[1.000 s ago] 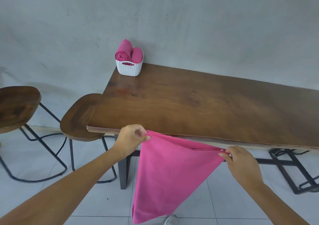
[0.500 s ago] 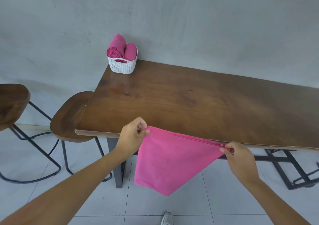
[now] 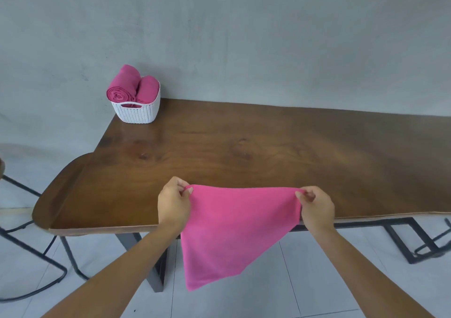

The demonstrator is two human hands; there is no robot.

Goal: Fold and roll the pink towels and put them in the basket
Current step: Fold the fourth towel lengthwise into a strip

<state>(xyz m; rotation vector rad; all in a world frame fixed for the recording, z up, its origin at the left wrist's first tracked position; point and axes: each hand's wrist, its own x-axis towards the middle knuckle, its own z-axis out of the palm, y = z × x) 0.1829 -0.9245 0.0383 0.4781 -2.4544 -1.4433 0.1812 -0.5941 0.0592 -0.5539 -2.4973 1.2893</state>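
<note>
The left hand [image 3: 173,204] and right hand [image 3: 316,206] are each pinching a top corner of the towel [image 3: 234,229], thumb and curled fingers closing on the cloth, and are stretching its upper edge taut between them. They are hovering over the table [image 3: 244,146], near its front edge. The towel is hanging below the grip in a point, draping past that front edge towards the floor [image 3: 305,281]. The basket [image 3: 136,113] is sitting at the far left corner, well apart, holding two rolls [image 3: 123,90] side by side.
</note>
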